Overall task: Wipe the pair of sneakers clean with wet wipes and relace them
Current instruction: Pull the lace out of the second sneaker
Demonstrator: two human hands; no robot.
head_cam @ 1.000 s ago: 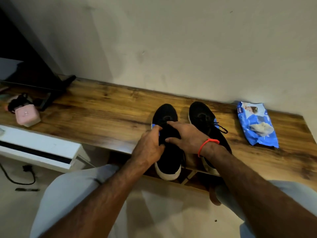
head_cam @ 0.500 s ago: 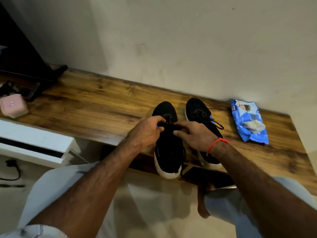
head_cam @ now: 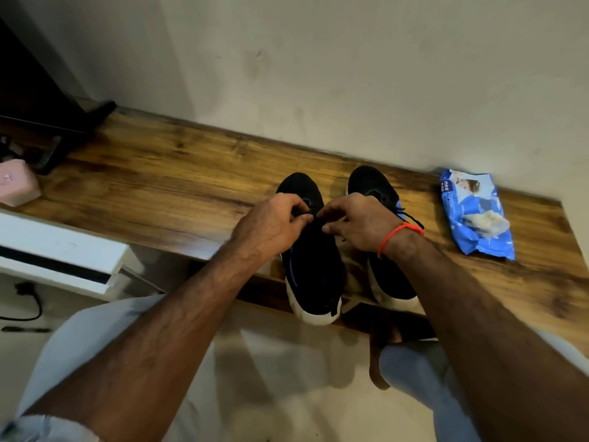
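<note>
Two black sneakers with white soles stand side by side on the wooden bench [head_cam: 165, 183], toes toward the wall and heels over the front edge. Over the left sneaker [head_cam: 314, 269] my left hand [head_cam: 271, 224] and my right hand [head_cam: 357, 223] meet, each pinching the black lace at the shoe's lace area with curled fingers. A red thread band circles my right wrist. The right sneaker [head_cam: 371, 183] is partly hidden behind my right hand and forearm, its lace trailing to the right. A blue pack of wet wipes [head_cam: 475, 215] lies on the bench to the right.
A pink box [head_cam: 17, 183] and a black stand [head_cam: 79, 122] sit at the bench's left end. A white unit [head_cam: 60, 253] stands lower left, with a black cable on the floor beside it. The wall runs right behind the bench. My knees are below the bench edge.
Both hands have moved from lying on the left sneaker's upper to its lace area, fingertips drawn together and pinching the lace. The view has shifted slightly.
</note>
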